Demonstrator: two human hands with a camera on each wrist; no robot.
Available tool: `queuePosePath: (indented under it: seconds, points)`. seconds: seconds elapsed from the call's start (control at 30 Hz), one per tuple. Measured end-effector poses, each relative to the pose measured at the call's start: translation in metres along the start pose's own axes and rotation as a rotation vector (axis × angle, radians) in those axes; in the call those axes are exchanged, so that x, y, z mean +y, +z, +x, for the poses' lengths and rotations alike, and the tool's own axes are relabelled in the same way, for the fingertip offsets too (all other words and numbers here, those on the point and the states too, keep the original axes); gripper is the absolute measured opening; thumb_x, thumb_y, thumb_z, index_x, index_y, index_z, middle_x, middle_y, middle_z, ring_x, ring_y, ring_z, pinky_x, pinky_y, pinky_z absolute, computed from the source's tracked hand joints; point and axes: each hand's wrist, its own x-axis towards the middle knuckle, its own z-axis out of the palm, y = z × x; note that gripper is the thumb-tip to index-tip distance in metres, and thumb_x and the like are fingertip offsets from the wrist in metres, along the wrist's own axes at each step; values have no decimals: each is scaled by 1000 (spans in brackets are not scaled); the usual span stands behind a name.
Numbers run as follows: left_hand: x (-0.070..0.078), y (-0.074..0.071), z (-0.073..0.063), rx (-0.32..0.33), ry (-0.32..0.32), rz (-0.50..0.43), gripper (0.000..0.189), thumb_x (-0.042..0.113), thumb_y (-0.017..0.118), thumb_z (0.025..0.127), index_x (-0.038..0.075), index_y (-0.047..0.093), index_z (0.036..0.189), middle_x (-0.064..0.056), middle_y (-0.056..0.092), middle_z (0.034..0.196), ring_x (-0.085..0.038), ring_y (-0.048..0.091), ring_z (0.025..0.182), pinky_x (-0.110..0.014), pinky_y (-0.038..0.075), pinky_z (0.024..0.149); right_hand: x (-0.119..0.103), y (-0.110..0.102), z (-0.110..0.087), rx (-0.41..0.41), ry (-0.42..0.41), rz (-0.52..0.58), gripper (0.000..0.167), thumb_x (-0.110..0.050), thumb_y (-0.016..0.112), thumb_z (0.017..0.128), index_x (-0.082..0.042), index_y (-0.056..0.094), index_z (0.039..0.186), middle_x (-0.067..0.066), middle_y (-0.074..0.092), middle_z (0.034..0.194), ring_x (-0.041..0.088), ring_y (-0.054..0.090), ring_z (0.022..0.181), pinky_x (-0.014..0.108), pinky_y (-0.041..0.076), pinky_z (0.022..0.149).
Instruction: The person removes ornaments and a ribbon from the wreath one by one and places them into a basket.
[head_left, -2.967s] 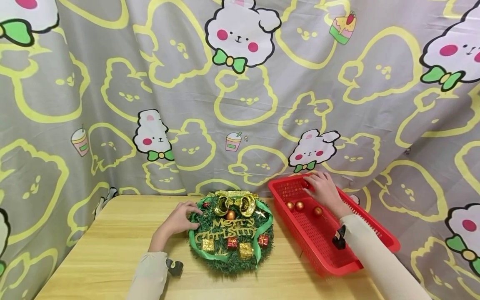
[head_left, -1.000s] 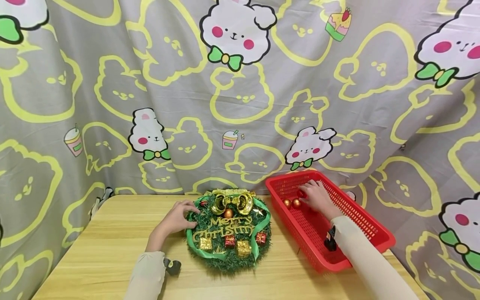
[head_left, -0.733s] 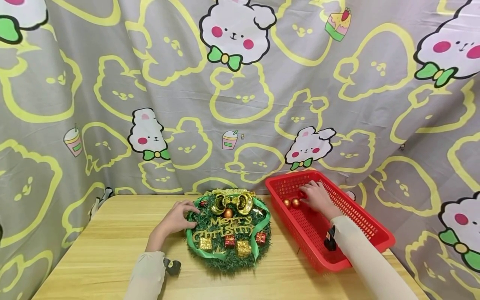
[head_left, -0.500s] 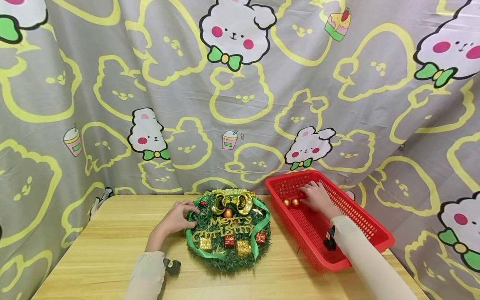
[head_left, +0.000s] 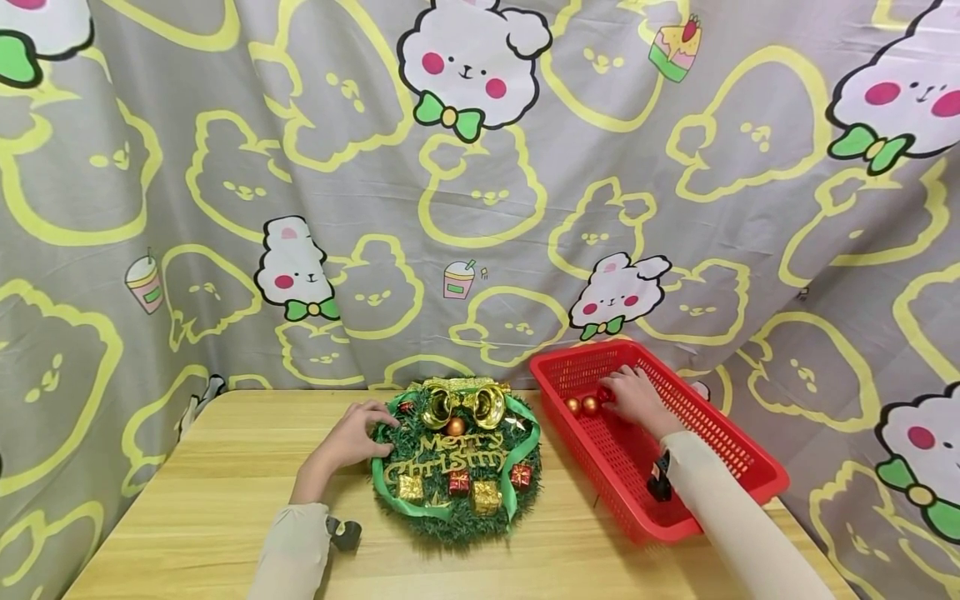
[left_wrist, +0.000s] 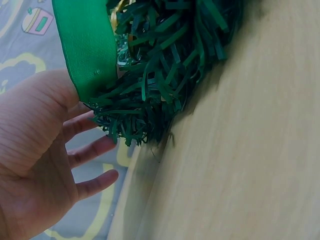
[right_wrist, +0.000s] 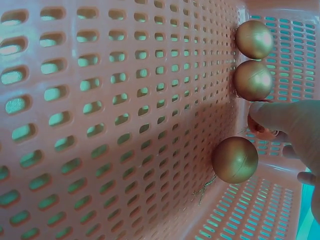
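A Christmas wreath (head_left: 468,525) of green tinsel lies on the table, with gold bells (head_left: 489,408), gold lettering, small gift boxes and a green ribbon (head_left: 527,450). My left hand (head_left: 354,437) holds its left edge; in the left wrist view the thumb lies behind the ribbon (left_wrist: 90,47) and the other fingers spread beside the tinsel. Inside the red basket (head_left: 600,475), my right hand (head_left: 637,400) pinches a red ball ornament (right_wrist: 259,130), partly covered by the fingers. Two gold ball ornaments (head_left: 590,406) sit beside it. A third gold ball (right_wrist: 235,160) shows only in the right wrist view.
The perforated basket stands slanted at the right of the wooden table (head_left: 232,475), its side walls rising around the right hand. Behind the table hangs a grey patterned curtain (head_left: 382,200). Black camera mounts (head_left: 345,533) sit at the wrists.
Since three seconds ago, my right hand has lowered the red ball into the basket, now covering the third gold ball in the head view. The left hand stays at the wreath's edge.
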Motion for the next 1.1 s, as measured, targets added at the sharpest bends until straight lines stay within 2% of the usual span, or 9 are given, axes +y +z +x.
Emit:
queuePosePath:
  seconds: [1.1]
  points:
    - [1, 0, -1, 4, -5, -7, 35, 15, 85, 78, 16, 76, 112, -13, 58, 136, -36, 45, 126, -62, 45, 102, 4, 2, -1, -16, 7, -13, 37, -21, 83, 84, -5, 75, 116, 15, 75, 109, 32, 54, 98, 54, 45, 92]
